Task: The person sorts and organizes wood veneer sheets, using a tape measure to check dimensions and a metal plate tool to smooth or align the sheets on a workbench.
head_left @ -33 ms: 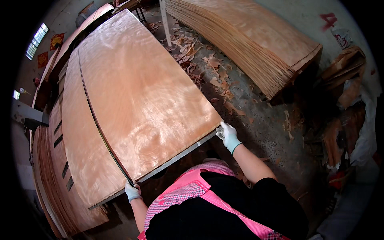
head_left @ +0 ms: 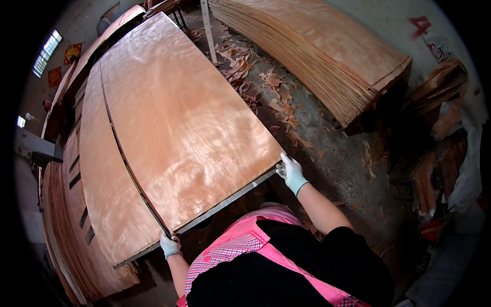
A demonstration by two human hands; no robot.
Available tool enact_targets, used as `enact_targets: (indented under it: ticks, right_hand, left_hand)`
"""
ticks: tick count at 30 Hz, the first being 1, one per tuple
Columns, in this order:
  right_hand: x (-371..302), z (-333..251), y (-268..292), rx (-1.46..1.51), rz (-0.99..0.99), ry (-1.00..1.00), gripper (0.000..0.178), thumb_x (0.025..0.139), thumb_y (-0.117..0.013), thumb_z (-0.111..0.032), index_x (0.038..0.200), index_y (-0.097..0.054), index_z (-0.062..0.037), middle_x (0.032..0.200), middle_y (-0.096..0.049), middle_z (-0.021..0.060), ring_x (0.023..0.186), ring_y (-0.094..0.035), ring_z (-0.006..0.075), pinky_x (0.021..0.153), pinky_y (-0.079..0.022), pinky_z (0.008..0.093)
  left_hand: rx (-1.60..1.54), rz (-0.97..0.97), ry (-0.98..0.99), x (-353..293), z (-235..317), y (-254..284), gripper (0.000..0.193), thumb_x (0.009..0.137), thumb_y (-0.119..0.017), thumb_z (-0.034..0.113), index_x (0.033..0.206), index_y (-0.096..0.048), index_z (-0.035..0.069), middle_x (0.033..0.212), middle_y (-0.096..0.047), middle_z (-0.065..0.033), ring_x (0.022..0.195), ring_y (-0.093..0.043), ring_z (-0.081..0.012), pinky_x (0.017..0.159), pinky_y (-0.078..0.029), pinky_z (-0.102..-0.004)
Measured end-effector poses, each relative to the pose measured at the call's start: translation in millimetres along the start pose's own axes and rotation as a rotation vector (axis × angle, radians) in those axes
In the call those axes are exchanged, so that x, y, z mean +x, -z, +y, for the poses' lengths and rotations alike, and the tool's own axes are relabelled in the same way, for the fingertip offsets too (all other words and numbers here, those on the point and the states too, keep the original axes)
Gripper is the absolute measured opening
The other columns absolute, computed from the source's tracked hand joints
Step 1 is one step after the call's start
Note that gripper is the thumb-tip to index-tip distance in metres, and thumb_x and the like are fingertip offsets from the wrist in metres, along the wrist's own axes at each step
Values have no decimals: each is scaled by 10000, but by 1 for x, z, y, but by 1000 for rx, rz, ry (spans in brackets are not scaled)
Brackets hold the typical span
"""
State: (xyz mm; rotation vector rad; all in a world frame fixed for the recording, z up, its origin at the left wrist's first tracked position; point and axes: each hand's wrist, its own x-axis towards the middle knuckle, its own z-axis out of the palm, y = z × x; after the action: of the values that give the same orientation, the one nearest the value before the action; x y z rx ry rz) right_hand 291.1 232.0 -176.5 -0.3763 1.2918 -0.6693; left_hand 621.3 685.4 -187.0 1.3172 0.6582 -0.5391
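Observation:
A wide, light-brown wood veneer sheet (head_left: 204,133) lies in front of me on a bench with a grey metal near edge (head_left: 235,196). Lengthwise across its left part runs a long, thin dark strip (head_left: 123,156), curved in this view. My left hand (head_left: 171,243), in a white glove, is closed on the strip's near end at the sheet's near edge. At the near right corner of the sheet is my right hand (head_left: 292,172), gloved too. Its fingers are curled at the corner, thumb over the top; part of the fingers is hidden underneath.
A tall stack of veneer sheets (head_left: 317,61) stands at the far right. Torn veneer scraps (head_left: 276,87) litter the floor between it and the bench. More stacked sheets (head_left: 71,230) are on the left. Brown scraps and pale plastic (head_left: 455,153) hang at the right edge.

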Motion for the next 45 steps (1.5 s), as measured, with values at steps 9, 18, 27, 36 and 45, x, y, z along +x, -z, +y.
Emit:
enact_targets:
  ticks: [9,18,27,36,45]
  right_hand:
    - [-31,5,-26,-1183,-136,1402,206,757,-716,-198,903,-638,-75,1299,-528,164,996,-611,328,881,-485,403]
    - [-28,11,-26,-1501,-252,1265,229,795,-677,-207,977,-592,-99,1293,-561,109,909,-640,301,809,-498,434]
    - [13,-5,-21,-727,-18,718,544,884,-617,-346,1307,-515,-19,1177,-642,191,1107,-611,316,922,-475,363]
    - [-2,-17,-21,-1224,-99,947,390,874,-573,-219,1242,-587,-92,1170,-633,135,986,-640,314,856,-506,368]
    - [-14,-14,-23,-1757,-118,1407,411,863,-541,-201,1269,-597,-168,1354,-532,126,1159,-549,275,985,-413,408]
  left_hand:
    - [7,28,-50,11,-6,11,186,923,-444,241,791,-529,140,637,-530,-7,495,-495,-80,350,-365,-174]
    - [-14,-22,-76,10,-7,3,196,948,-500,260,788,-509,148,620,-505,2,478,-482,-78,331,-345,-177]
    - [24,-7,-91,5,-7,-7,211,960,-448,241,782,-504,142,618,-502,-10,464,-469,-82,316,-325,-169]
    - [32,-2,-99,9,-8,4,222,959,-414,231,775,-511,152,615,-515,-6,449,-470,-75,314,-332,-160]
    - [20,37,-77,10,-7,1,224,958,-426,239,770,-514,155,601,-509,-4,425,-458,-85,308,-330,-166]
